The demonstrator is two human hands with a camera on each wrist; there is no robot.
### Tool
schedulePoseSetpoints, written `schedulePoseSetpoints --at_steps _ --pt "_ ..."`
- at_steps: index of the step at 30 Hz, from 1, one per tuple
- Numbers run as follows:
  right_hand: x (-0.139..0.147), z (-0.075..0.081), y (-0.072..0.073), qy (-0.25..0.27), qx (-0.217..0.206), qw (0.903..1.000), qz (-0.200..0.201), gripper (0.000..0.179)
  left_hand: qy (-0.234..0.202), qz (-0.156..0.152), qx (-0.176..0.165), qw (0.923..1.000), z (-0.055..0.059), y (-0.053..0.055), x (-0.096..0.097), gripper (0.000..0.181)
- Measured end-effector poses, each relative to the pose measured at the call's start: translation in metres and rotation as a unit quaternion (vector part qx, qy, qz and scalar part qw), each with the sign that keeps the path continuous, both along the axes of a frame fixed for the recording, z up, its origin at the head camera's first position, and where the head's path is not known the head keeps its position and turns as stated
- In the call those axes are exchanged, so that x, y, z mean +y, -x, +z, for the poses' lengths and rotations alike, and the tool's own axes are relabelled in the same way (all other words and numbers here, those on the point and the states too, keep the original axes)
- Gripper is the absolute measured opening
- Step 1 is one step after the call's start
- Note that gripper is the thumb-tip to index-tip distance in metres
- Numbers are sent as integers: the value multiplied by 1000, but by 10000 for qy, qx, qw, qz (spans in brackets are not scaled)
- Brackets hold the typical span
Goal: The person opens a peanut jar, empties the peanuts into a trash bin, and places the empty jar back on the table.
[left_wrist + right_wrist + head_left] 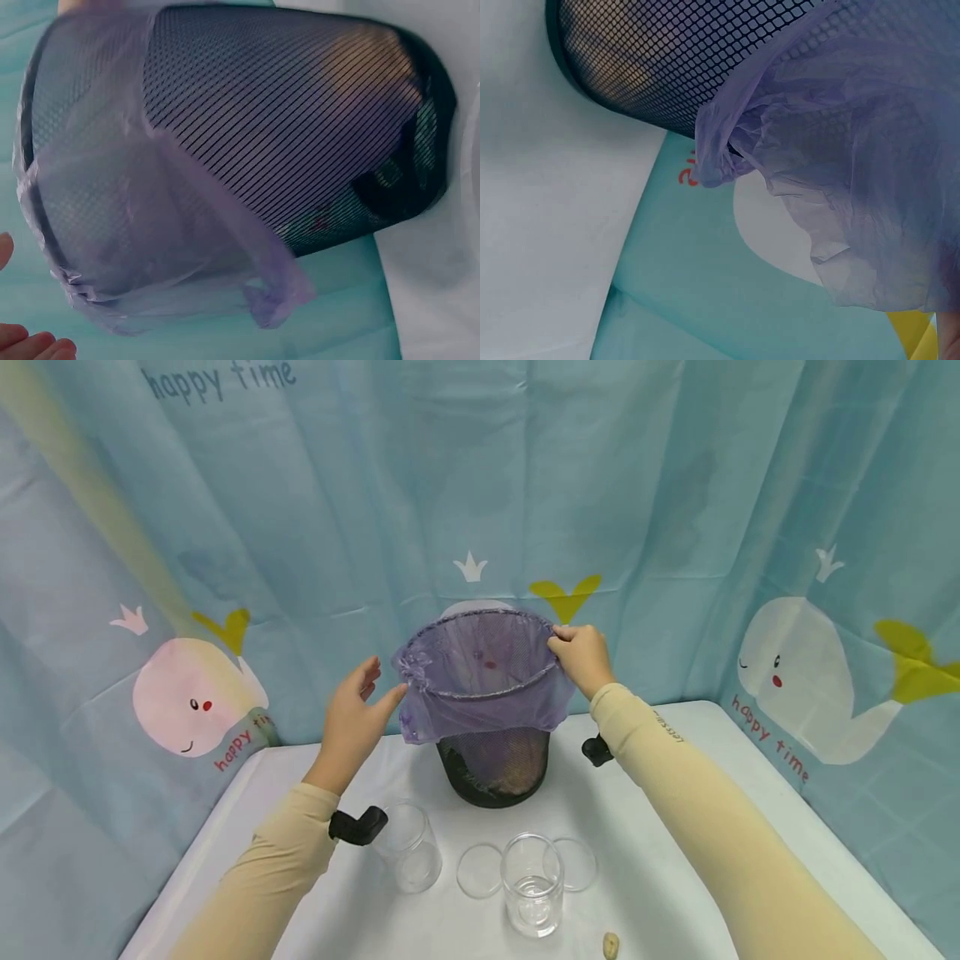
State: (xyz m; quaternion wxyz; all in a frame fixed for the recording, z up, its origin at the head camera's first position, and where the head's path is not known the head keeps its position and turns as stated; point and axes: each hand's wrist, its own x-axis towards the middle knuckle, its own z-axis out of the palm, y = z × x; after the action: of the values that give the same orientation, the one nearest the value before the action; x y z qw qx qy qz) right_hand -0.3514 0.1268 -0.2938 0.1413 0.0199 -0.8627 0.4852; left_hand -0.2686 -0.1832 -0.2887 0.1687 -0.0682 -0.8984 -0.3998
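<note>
A black mesh wastebasket (491,768) is upright towards the back of the white table. Over its rim is folded a thin purple plastic bag (487,717), which lines the inside and hangs in a loose skirt outside. My right hand (585,656) pinches the bag at the right side of the rim. At the left side my left hand (356,714) has its fingers extended and thumb spread, the thumb tip right by the gathered plastic. Seen from the left wrist, the bag's loose corner (277,300) hangs against the mesh. The right wrist view shows bunched plastic (840,172) below the mesh.
Nearer the front are two clear jars, one at left (408,852) and one in the middle (532,889). Round clear lids (480,870) lie beside them. A small tan peanut-shaped thing (611,945) is at the front edge. A blue curtain (480,485) closes off the back and sides.
</note>
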Motion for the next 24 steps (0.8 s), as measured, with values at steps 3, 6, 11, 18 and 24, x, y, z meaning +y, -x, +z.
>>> schedulePoseSetpoints --at_steps 3,6,11,18,24 --pt "0 -1 1 -11 15 10000 10 38 128 55 73 9999 9 13 4 71" --pt "0 -1 2 -36 29 10000 -7 39 252 99 74 9996 16 28 8 68" --pt "0 -2 2 14 62 10000 -43 39 118 99 -45 9999 23 53 13 63" --pt "-2 -3 0 -55 72 9999 -75 39 -179 253 -418 9986 17 74 16 61" --pt "-2 -3 -1 -30 141 9998 -131 39 -430 310 -465 9975 9 83 19 63"
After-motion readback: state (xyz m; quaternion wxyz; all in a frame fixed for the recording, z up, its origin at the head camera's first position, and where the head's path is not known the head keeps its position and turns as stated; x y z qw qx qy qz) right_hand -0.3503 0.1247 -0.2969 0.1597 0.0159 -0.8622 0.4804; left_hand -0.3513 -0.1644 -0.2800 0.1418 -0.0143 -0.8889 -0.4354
